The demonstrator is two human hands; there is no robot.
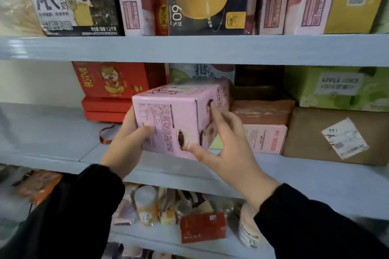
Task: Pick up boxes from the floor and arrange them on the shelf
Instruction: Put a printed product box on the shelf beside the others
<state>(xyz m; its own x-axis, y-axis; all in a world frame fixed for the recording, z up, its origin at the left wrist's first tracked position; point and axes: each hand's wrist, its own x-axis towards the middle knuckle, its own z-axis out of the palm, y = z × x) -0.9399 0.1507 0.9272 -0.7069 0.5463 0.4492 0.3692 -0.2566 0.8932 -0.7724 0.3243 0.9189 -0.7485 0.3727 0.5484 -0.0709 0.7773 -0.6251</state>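
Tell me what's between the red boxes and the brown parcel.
Head view: the pink box, gripped by left hand and right hand, plus a tan carton atop a pale pink carton.

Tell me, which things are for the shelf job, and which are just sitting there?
For the job: pink box, gripped by the left hand and right hand; middle shelf.
Just sitting there: red boxes, green juice box, brown carton, small red box lower down.

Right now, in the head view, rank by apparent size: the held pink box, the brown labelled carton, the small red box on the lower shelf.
1. pink box and brown carton: unranked; pink is nearer, carton runs off frame.
2. small red box: clearly smallest.
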